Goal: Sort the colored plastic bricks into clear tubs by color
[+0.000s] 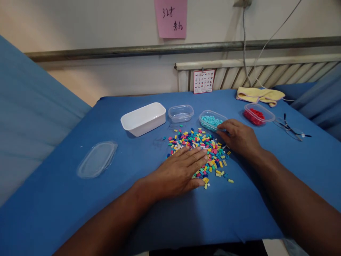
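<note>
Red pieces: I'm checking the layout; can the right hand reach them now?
Probably yes: the right hand is nearby, the clear tub of red pieces looks uncovered, and only blue cloth shows between.

The head view looks out from the wearer's own head, forward and steeply down over a blue table. The forearms come in from the lower left and lower right of the frame, close to the camera; the left hand near the centre and the right hand right of centre are seen from above. The view faces a wall across the top, where the upper edge cuts off a pink paper. It takes in a wide field: blue fabric fills the left edge, and the table narrows toward its far side.
</note>
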`<state>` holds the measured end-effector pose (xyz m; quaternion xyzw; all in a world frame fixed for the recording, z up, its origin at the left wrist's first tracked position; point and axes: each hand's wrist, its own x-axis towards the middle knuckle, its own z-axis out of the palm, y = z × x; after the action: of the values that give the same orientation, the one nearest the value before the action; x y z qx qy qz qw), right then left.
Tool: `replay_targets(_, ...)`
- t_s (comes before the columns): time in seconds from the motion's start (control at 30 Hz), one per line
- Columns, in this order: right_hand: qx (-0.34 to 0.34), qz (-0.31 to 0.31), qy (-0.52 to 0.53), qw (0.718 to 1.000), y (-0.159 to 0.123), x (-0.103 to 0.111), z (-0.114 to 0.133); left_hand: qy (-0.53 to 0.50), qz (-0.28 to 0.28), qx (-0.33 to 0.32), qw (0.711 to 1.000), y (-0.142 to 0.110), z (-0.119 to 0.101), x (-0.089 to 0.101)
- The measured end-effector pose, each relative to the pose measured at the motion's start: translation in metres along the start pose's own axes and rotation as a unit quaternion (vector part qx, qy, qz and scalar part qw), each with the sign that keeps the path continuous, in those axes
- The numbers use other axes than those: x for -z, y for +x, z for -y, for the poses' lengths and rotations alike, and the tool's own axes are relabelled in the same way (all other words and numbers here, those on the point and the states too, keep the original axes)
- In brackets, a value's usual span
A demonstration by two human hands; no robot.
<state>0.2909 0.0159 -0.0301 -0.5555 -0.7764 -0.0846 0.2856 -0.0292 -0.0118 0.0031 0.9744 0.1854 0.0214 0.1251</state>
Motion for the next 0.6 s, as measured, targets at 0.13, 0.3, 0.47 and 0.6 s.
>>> replay_targets(0.13, -0.017, 0.016, -0.016, 1.0, 0.001, -0.003, -0.003, 0.009, 0.01, 0.018, 1.0, 0.0, 0.007, -0.005)
replay_targets(0.3, -0.056, 0.021, -0.054, 0.997, 0.001, 0.004, -0.012, 0.032, 0.009, 0.097, 0.995, 0.001, 0.018, -0.006)
replay_targets(0.47, -0.091, 0.043, -0.1, 0.99, 0.015, 0.018, -0.041, 0.033, 0.013, 0.103, 0.994, 0.002, 0.018, -0.007)
replay_targets(0.6, -0.139, 0.083, -0.15, 0.975, 0.034, 0.017, -0.063, 0.034, 0.019, 0.146, 0.989, 0.005, 0.017, -0.009)
